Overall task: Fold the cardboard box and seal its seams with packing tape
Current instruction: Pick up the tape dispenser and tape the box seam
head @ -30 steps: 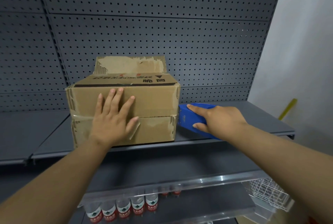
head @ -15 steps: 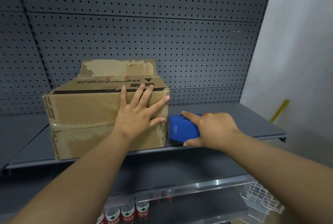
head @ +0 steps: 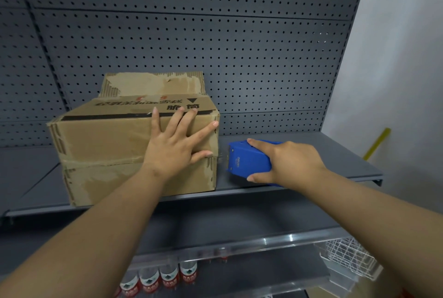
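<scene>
i'm looking at a dark grey perforated metal back panel [head: 215,46] with a grey metal shelf [head: 311,154] below it, which carries everything. the worn brown cardboard box [head: 107,144] sits toward the shelf's left half, its near face almost at the front edge, with one torn flap [head: 153,83] standing up at the back against the panel. my left hand [head: 177,149] lies flat on the right part of the box's near face, fingers spread wide and straight, the tips reaching the top edge; it presses, it doesn't hold. my right hand [head: 285,163] wraps over the blue plastic tape dispenser [head: 247,161], forefinger along its top and thumb underneath, so it grips the tool. the dispenser is just beside the box's right end, near the shelf's front edge, with a small gap between its nose and the cardboard.

as for progress, i judge the box is folded on this side and a band of clear packing tape [head: 103,161] already runs across the middle seam of the near face to the right corner. whether the strip is cut from the dispenser i can't tell. the raised rear flap suggests that side is not yet closed or taped, so that is left.

below, on a lower shelf, stand small water bottles with red labels [head: 158,278], and a white wire basket [head: 347,257] at the right.
</scene>
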